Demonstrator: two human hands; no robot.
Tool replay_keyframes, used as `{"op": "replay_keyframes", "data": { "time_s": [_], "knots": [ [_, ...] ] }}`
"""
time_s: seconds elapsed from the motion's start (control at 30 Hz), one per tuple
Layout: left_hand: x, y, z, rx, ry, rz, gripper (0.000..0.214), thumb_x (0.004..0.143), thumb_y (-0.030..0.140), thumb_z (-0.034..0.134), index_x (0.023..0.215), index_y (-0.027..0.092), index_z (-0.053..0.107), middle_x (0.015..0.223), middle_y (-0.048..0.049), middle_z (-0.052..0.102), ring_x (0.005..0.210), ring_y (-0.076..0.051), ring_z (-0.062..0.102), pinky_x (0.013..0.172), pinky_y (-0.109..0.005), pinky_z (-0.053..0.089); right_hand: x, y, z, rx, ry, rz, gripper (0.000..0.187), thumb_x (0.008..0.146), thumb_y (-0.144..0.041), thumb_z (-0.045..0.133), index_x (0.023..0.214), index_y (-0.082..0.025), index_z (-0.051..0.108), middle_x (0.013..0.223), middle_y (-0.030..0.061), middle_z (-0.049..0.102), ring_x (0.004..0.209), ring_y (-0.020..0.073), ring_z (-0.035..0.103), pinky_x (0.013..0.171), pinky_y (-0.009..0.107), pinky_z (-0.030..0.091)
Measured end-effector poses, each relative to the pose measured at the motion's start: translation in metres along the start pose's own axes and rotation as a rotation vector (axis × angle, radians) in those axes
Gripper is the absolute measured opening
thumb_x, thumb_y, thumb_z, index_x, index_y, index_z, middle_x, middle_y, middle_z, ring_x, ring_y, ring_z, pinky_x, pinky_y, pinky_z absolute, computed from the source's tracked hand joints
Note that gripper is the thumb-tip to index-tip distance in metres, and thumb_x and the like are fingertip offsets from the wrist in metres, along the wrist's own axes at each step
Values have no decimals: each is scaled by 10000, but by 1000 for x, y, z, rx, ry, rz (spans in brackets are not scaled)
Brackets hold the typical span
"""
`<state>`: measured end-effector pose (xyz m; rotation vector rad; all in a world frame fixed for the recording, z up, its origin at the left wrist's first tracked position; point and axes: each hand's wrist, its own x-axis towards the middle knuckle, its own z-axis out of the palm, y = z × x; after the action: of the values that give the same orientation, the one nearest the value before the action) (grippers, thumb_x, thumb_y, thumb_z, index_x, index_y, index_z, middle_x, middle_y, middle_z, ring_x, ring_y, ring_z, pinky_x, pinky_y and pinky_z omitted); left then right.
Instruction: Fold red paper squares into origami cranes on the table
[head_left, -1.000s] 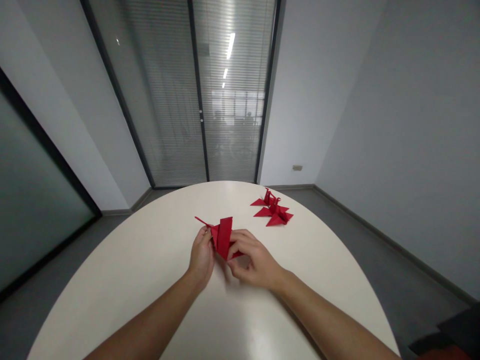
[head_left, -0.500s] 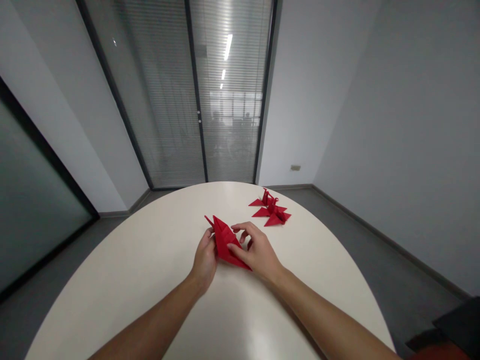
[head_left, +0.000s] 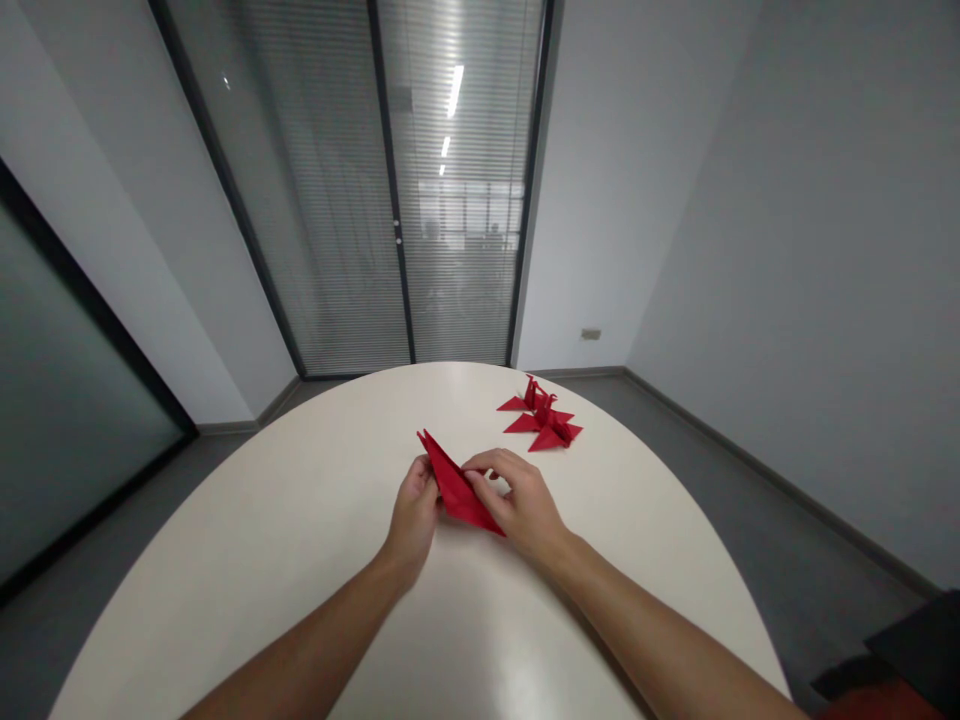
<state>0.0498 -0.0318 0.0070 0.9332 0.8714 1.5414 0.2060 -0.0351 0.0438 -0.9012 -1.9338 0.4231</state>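
Observation:
A partly folded red origami paper [head_left: 463, 497] is held just over the table, narrow and pointed at both ends, with two slim tips at its upper left. My left hand [head_left: 414, 510] is closed on its left side, some of the fingers hidden behind the paper. On the upper right edge, my right hand [head_left: 517, 498] pinches the paper between thumb and fingers.
Several finished red paper cranes [head_left: 551, 430] stand grouped on the far right of the round white table [head_left: 300, 540]. Behind the table is a glass partition with blinds [head_left: 465, 280]. A dark object [head_left: 915, 650] shows at the lower right corner.
The right flap of the paper has folded over, so the piece looks narrower and its creased inside is covered. My right thumb and fingers have come together at its upper edge.

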Motion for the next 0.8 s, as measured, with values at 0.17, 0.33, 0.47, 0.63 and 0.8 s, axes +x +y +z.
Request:
{"op": "replay_keyframes", "data": {
  "time_s": [0.17,0.33,0.47,0.63,0.8],
  "knots": [
    [2,0,1,98,53,69,345,809,415,698,1055,200,588,1080,-62,677,990,-204,658,857,-320,531,0,2,0,-7,-9,66,111,926,-216,572,946,-226,680,875,32,692,770,165,646,664,273,538],
    [1,-1,3,147,23,81,334,795,413,710,1002,192,567,1025,-67,673,964,-214,657,830,-329,545,-3,6,2,-48,-88,19,107,896,-192,611,981,-220,671,925,33,707,770,162,657,701,285,544],
    [-4,0,1,143,123,96,404,873,423,637,1195,230,487,1146,-79,628,970,-188,657,792,-308,548,-3,7,2,-82,-11,32,125,922,-199,588,1008,-234,672,908,36,708,770,176,663,702,296,549],
    [-18,2,5,267,-12,184,419,859,353,687,1216,227,509,1207,-95,627,1000,-198,649,839,-308,525,-2,7,-1,-71,54,6,134,936,-199,576,982,-232,698,891,55,693,776,193,659,701,313,554],
    [-20,3,7,413,-38,173,248,904,403,640,1030,195,595,971,-58,677,897,-212,653,792,-304,516,-3,2,3,50,-60,-32,202,969,-210,551,1067,-258,721,982,61,709,854,188,667,706,298,547]
  ]
}}
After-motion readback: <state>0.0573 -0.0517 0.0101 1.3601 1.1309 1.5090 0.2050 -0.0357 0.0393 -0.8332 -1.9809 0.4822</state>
